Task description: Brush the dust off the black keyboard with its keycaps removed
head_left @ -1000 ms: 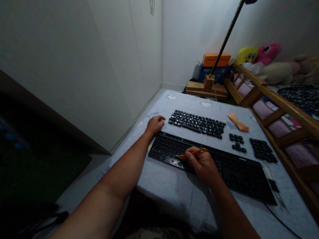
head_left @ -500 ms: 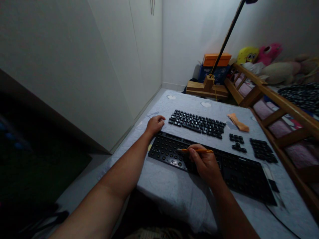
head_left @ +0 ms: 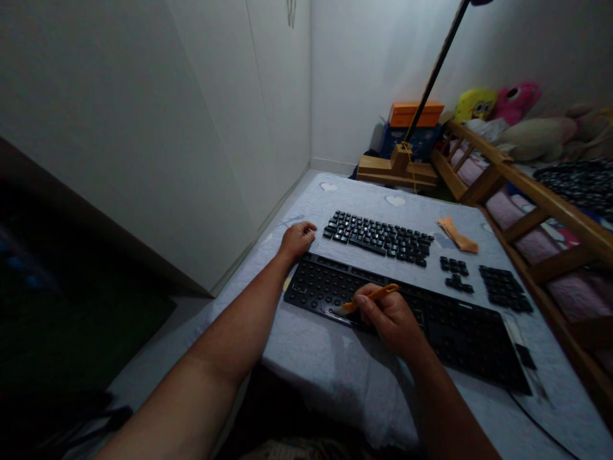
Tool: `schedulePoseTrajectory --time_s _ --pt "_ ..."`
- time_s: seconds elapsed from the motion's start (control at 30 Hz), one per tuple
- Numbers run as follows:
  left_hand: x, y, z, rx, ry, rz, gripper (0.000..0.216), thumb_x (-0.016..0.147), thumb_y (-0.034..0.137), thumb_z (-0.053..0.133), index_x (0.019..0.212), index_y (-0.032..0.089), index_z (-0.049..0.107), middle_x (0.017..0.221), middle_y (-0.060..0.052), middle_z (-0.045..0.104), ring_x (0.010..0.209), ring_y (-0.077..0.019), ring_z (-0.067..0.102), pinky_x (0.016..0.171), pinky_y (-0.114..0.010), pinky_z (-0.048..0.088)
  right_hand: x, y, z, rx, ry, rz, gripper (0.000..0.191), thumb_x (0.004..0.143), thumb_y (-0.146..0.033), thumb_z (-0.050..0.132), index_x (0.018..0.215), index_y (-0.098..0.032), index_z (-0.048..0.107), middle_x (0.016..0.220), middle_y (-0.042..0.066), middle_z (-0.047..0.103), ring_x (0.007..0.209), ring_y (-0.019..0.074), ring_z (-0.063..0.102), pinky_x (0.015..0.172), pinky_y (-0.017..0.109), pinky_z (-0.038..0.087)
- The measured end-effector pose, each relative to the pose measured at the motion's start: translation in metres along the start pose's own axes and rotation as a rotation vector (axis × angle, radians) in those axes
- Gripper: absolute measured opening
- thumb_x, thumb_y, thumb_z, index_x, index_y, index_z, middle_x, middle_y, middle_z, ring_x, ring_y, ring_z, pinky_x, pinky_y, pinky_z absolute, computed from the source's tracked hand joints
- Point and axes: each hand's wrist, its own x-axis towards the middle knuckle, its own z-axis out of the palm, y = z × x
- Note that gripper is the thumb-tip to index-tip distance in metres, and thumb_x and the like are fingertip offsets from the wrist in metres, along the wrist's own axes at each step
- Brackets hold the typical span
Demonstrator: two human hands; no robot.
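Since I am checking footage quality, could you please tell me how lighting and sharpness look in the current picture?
In the head view, light is dim, nearly black at lower left; the head view also shows small glints on the loose keys, a soft shadow on the cloth near the right hand, and a brush too small to judge for sharpness.

The left hand (head_left: 297,239) and right hand (head_left: 383,313) are bare, as are both forearms (head_left: 225,345), which widen from the wrists. Below the table's (head_left: 299,342) near edge shows dim, mottled clothing (head_left: 287,450).
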Motion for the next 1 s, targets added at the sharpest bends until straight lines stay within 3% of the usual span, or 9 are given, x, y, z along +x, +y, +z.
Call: schedulePoseTrajectory --time_s 0.23,0.37,0.53,0.83,1.0 --pt "0.0000 0.0005 0.0000 0.001 0.006 -0.008 0.028 0.076 0.021 0.055 0.097 0.018 0.073 0.076 -0.001 0.070 0.072 -0.0164 0.061 0.069 -0.027 0.045 0.0018 0.0012 0.0004 -0.124 0.211 -0.009 0.028 0.096 -0.038 0.050 0.087 -0.019 0.068 0.067 0.001 0.060 0.062 0.0157 0.056 0.058 0.025 0.041" --pt "0.0003 -0.0005 0.0002 0.000 0.001 -0.004 0.028 0.075 0.021 0.056 0.097 0.018 0.073 0.076 -0.001 0.070 0.072 -0.0163 0.061 0.068 -0.027 0.045 0.0033 -0.0039 0.0007 -0.194 0.122 -0.040 0.028 0.096 -0.034 0.048 0.083 -0.019 0.068 0.063 0.000 0.060 0.057 0.0147 0.054 0.056 0.026 0.039" --pt "0.0004 -0.0010 0.0006 0.005 0.009 0.003 0.028 0.075 0.022 0.055 0.097 0.017 0.073 0.076 -0.001 0.069 0.072 -0.0164 0.061 0.068 -0.027 0.045 0.0012 -0.0040 0.0014 -0.107 0.019 -0.021 0.030 0.097 -0.035 0.047 0.079 -0.018 0.065 0.064 0.000 0.058 0.055 0.0130 0.049 0.054 0.025 0.038" --pt "-0.0007 0.0014 -0.0007 0.011 -0.002 0.006 0.029 0.076 0.021 0.054 0.097 0.018 0.074 0.076 -0.002 0.070 0.074 -0.0168 0.062 0.071 -0.028 0.047 0.0014 0.0003 0.0022 -0.099 0.177 -0.017 0.027 0.096 -0.037 0.050 0.087 -0.019 0.068 0.066 0.001 0.059 0.060 0.0150 0.054 0.056 0.025 0.040" --pt "-0.0007 0.0021 -0.0010 0.014 0.004 0.001 0.028 0.076 0.021 0.055 0.097 0.018 0.074 0.076 -0.002 0.070 0.073 -0.0166 0.062 0.071 -0.028 0.046 0.0023 -0.0038 0.0018 -0.151 0.057 -0.045 0.028 0.096 -0.033 0.048 0.082 -0.019 0.067 0.065 0.000 0.059 0.057 0.0139 0.052 0.055 0.025 0.038"
